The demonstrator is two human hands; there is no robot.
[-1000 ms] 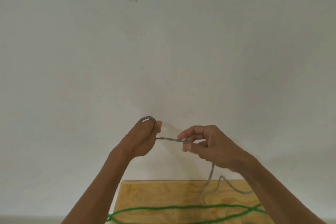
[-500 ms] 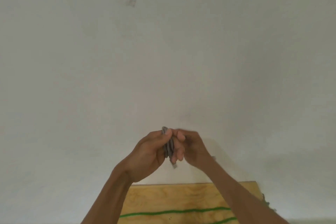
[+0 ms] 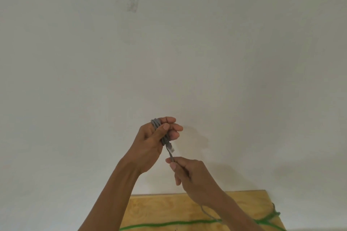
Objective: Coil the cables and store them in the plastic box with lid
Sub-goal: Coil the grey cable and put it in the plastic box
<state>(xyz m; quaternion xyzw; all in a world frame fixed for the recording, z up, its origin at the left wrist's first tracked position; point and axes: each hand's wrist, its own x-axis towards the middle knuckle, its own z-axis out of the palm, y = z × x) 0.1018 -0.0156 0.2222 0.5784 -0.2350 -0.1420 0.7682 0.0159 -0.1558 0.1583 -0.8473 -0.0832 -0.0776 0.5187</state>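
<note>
Head view: your left hand (image 3: 150,142) is raised in front of the wall (image 3: 244,62), fingers curled and thumb pressed over a small bundle of grey cable (image 3: 162,133). This keeps the finished loops from springing apart. A connector (image 3: 170,148) hangs just below the bundle.

Your right hand (image 3: 191,176), below and slightly to the right, pinches the free run of the same cable between thumb and forefinger, likely to keep it taut for the next loop. The slack trails down to the wooden table (image 3: 159,210), where a green cable (image 3: 169,224) lies uncoiled. The plastic box is not in view.
</note>
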